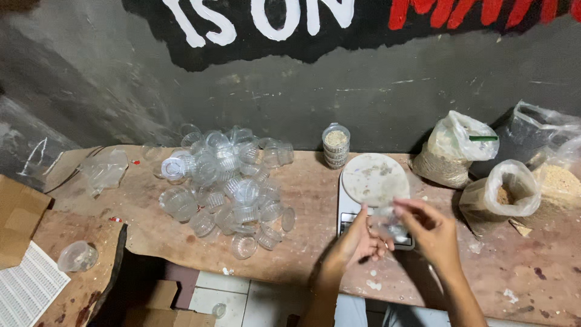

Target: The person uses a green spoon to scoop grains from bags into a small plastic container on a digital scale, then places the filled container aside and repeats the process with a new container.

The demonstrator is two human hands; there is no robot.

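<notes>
Both hands — left [357,239], right [426,227] — were pinched shut on one small clear cup [386,221], held over the scale [374,200]. One filled stack [336,145] stood done; a big pile of empty cups [227,184] was left. Worn wooden tabletop [302,200] with scattered crumbs and grain bags [457,148] — dark painted wall [242,91] behind.

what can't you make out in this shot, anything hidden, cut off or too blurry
- Head view: the small clear cup between the left hand and right hand is blurred; its contents and each hand's grip on it are unclear.
- Head view: the scale display is covered by the hands.
- Head view: the clear bag at far right is cut off by the frame edge.
- Head view: the pile of clear cups overlaps too much to count.
</notes>
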